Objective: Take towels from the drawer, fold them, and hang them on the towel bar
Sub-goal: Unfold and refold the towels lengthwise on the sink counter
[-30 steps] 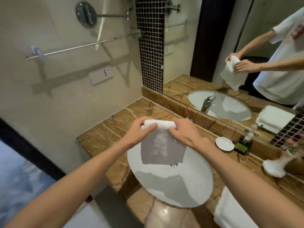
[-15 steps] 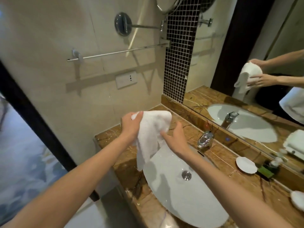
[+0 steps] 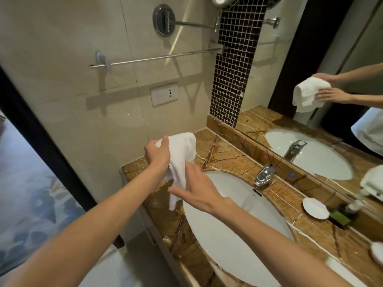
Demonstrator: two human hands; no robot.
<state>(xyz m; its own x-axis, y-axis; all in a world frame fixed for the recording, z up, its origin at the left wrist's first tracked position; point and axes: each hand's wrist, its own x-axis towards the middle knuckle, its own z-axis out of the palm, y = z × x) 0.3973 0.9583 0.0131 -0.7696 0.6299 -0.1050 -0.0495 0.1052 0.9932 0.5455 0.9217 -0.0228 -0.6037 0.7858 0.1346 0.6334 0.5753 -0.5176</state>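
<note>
Slippage was the risk — the left hand pinched the white hand towel by its top fold while the right hand, fingers flat and spread, only steadied it, well below the towel bar, so the fold could spill toward the sink.

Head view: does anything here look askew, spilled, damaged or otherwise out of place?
Nothing stands out. The white towel is bunched rather than neatly folded, held in the left hand with the right hand against it, as expected mid-fold. The towel bar is bare and looks intact; the marble counter shows no spill.
</note>
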